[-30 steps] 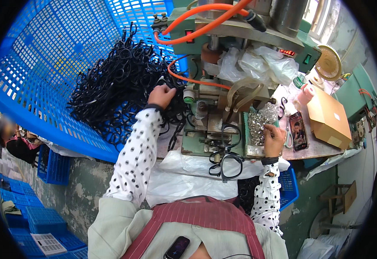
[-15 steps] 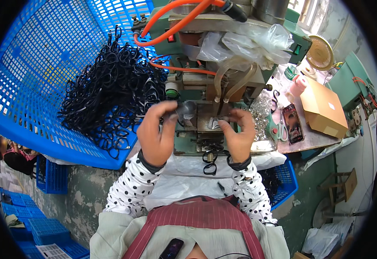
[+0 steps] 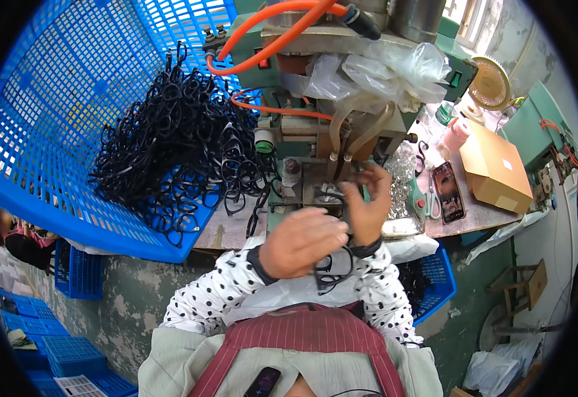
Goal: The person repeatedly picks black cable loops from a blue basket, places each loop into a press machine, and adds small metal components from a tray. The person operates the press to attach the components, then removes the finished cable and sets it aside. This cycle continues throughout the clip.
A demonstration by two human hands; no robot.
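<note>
Your left hand (image 3: 300,242) and right hand (image 3: 367,210), fingers curled shut, apparently hold one black eyeglass frame (image 3: 332,270) below the green press machine (image 3: 315,142), while most frames (image 3: 176,145) still fill the blue crate (image 3: 51,119).

Bright, even daylight fills the scene, strongest at the upper right of the frame, with only soft shadows. The left hand (image 3: 300,242) near the centre is smeared by motion blur. Fisheye distortion bends lines toward the rim, and a black border rings the frame.
</note>
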